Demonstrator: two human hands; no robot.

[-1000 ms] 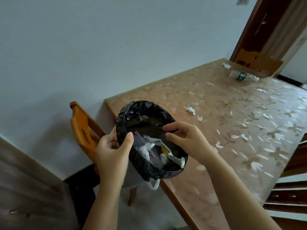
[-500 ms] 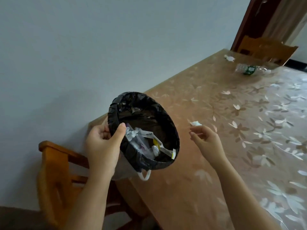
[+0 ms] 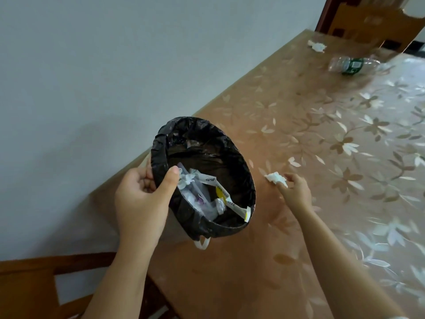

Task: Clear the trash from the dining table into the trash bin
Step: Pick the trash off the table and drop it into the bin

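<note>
My left hand [image 3: 142,199] grips the near rim of a small trash bin [image 3: 239,171] lined with a black bag, held tilted above the table's corner. Inside lie crumpled tissues and paper wrappers [image 3: 207,192]. My right hand [image 3: 294,192] reaches onto the table and its fingertips pinch a crumpled white tissue [image 3: 274,177] that still rests on the surface. Farther along the table lie an empty plastic bottle with a green label [image 3: 351,64] and another crumpled tissue [image 3: 318,46].
The dining table [image 3: 299,116] has a brown flower-patterned cover and runs along a white wall on the left. A wooden chair [image 3: 377,21] stands at the far end, and another wooden chair [image 3: 34,284] is at the bottom left.
My right hand left the bin's rim, moved right over the table and closed its fingertips on the tissue. The bin stayed in my left hand while the view shifted along the table.
</note>
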